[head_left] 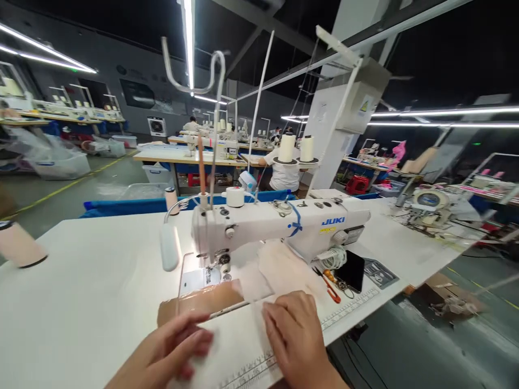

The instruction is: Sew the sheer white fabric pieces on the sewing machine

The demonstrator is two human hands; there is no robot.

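My left hand (178, 346) is over the table's front edge, blurred, with thumb and fingers apart and nothing visible in them. To its right, my right hand (294, 329) has its fingers curled together and pointing down; a faint whitish blur shows at the fingertips, and what they hold is hidden. Behind that hand, a pale peach fabric piece (284, 265) lies under the arm of the white sewing machine (263, 221). A brown taped sheet (203, 302) lies before the needle plate (198, 280), beyond my left hand.
Orange-handled scissors (330, 286), a dark phone-like slab (351, 270) and a coiled white cord (333, 258) lie at right. A ruler strip (352, 308) runs along the front edge. A peach thread cone (20, 246) is at far left. A person (284, 173) sits beyond the machine.
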